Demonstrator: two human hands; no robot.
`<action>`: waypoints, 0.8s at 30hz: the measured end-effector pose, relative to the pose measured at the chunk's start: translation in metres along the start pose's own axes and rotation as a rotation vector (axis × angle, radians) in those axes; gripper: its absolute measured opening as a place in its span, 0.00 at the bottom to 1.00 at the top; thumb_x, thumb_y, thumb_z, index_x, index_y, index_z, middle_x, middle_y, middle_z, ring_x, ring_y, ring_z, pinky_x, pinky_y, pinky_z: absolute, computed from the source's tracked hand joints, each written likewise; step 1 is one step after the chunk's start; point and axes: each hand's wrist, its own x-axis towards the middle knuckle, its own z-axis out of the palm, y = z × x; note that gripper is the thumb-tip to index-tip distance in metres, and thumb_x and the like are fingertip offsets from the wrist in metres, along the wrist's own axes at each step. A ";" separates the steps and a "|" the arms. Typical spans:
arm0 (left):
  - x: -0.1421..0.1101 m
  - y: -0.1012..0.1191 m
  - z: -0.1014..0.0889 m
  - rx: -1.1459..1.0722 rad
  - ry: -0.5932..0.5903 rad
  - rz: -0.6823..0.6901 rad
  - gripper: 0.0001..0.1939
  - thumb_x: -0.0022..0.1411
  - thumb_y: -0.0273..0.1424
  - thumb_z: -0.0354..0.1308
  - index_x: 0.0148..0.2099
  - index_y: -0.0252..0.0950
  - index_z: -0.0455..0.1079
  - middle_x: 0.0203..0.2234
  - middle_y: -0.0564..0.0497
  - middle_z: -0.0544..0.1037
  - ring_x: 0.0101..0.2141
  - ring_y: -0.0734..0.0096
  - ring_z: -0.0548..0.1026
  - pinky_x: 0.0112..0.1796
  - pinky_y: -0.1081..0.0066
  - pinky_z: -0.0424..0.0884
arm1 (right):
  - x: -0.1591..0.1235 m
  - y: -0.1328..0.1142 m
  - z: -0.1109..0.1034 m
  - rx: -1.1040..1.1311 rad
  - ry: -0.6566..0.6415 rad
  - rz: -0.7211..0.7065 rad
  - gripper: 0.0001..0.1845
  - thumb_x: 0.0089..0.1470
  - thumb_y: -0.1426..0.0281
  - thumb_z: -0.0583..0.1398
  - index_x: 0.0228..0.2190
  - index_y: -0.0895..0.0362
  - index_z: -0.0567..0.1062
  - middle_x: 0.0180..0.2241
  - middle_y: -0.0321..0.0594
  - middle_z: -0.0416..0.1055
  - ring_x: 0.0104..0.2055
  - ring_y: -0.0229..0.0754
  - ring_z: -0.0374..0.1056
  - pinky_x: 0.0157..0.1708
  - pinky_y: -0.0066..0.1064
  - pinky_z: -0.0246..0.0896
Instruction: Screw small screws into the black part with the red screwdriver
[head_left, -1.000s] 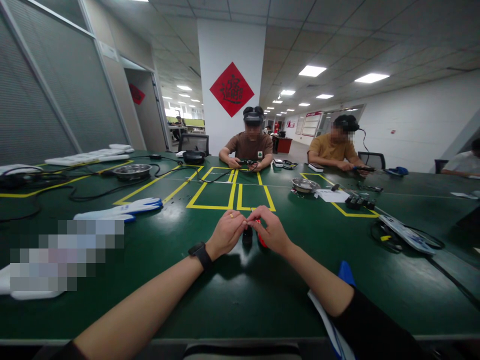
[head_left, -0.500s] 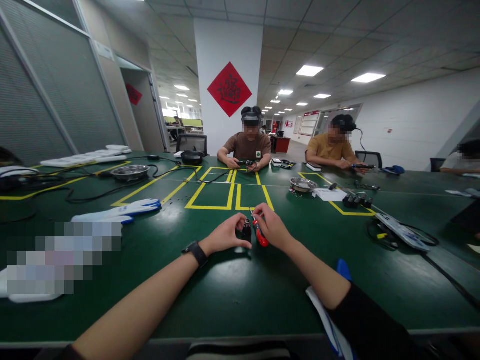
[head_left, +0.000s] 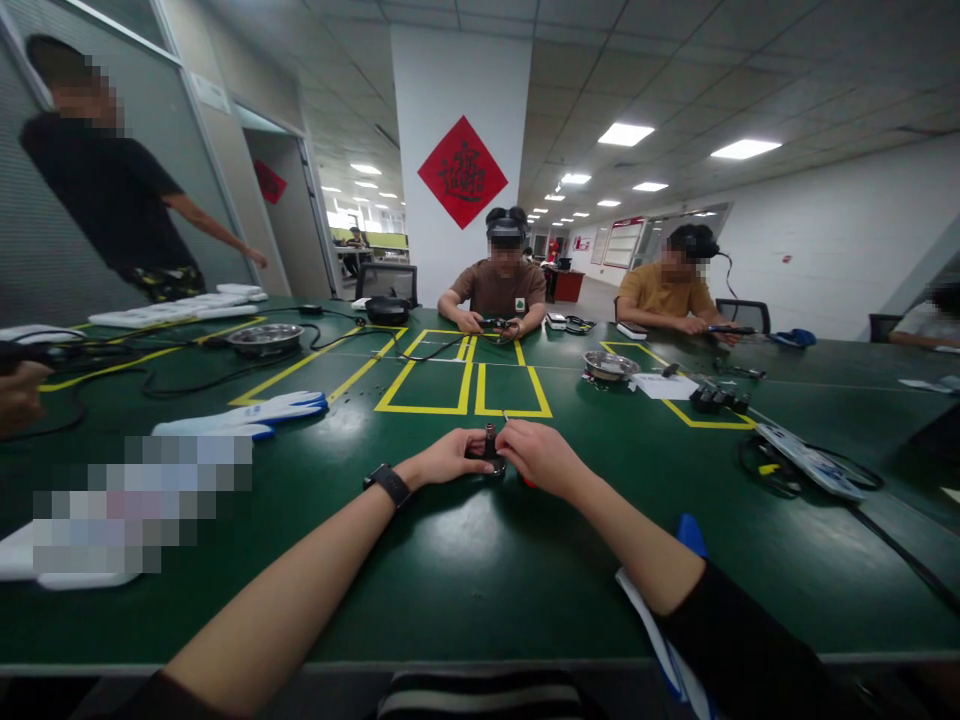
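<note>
My left hand (head_left: pixel 444 457), with a dark watch on the wrist, is closed around a small black cylindrical part (head_left: pixel 490 443). That part stands upright, with a metallic top and a wider, shiny base low against the table. Just to its right, my right hand (head_left: pixel 541 455) is closed on a red-handled screwdriver (head_left: pixel 529 483). Most of the screwdriver is hidden by the fingers; a bit of red shows below them and a thin metal end pokes out above. The fingertips of both hands nearly meet at the black part.
White-and-blue gloves (head_left: pixel 247 412) lie left on the green table (head_left: pixel 450 590), another glove (head_left: pixel 652 630) by my right forearm. Metal bowls (head_left: pixel 266 338), black parts (head_left: pixel 718 400), a power strip (head_left: pixel 810 460) and cables lie around. Co-workers sit opposite; a person (head_left: pixel 105 190) stands left.
My right hand has turned over the screwdriver, hiding most of its red handle. My left fingers have shifted lower on the black part. A person and another hand have appeared at the left.
</note>
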 end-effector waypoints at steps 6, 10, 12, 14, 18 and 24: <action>0.001 0.000 0.000 -0.004 -0.020 -0.010 0.20 0.49 0.29 0.65 0.46 0.31 0.69 0.42 0.44 0.76 0.44 0.65 0.73 0.50 0.62 0.65 | 0.001 0.000 0.000 -0.119 -0.018 -0.056 0.07 0.58 0.71 0.53 0.34 0.58 0.71 0.33 0.43 0.69 0.36 0.41 0.63 0.36 0.31 0.53; -0.001 0.001 0.001 0.008 -0.027 -0.012 0.20 0.50 0.29 0.65 0.46 0.30 0.69 0.42 0.44 0.76 0.44 0.64 0.73 0.50 0.62 0.65 | 0.000 0.002 -0.002 -0.125 -0.030 -0.087 0.08 0.57 0.71 0.54 0.34 0.58 0.72 0.33 0.42 0.70 0.35 0.40 0.63 0.35 0.31 0.52; -0.002 0.003 0.001 0.015 -0.033 -0.016 0.20 0.51 0.28 0.64 0.47 0.30 0.69 0.43 0.44 0.75 0.45 0.64 0.72 0.50 0.62 0.64 | 0.000 0.003 -0.002 -0.125 -0.023 -0.096 0.08 0.57 0.71 0.54 0.33 0.58 0.73 0.33 0.41 0.71 0.35 0.40 0.63 0.34 0.31 0.52; -0.002 0.004 0.001 0.024 -0.033 -0.023 0.20 0.51 0.29 0.64 0.47 0.30 0.69 0.43 0.45 0.76 0.45 0.64 0.72 0.50 0.62 0.64 | -0.001 0.004 -0.001 -0.127 -0.008 -0.098 0.08 0.56 0.71 0.55 0.32 0.57 0.74 0.32 0.40 0.71 0.35 0.40 0.63 0.34 0.31 0.52; -0.002 0.004 0.001 0.046 -0.023 -0.026 0.19 0.51 0.29 0.64 0.46 0.30 0.69 0.42 0.45 0.76 0.44 0.65 0.73 0.49 0.64 0.65 | -0.002 0.006 0.002 -0.116 0.019 -0.071 0.08 0.55 0.70 0.56 0.32 0.56 0.75 0.31 0.40 0.73 0.36 0.41 0.64 0.35 0.31 0.52; -0.002 0.004 0.003 0.087 -0.009 -0.025 0.19 0.52 0.32 0.63 0.46 0.31 0.70 0.42 0.46 0.76 0.44 0.64 0.73 0.48 0.65 0.65 | -0.001 0.004 0.001 -0.033 0.019 -0.003 0.07 0.54 0.69 0.58 0.30 0.56 0.77 0.30 0.38 0.73 0.35 0.39 0.66 0.35 0.29 0.54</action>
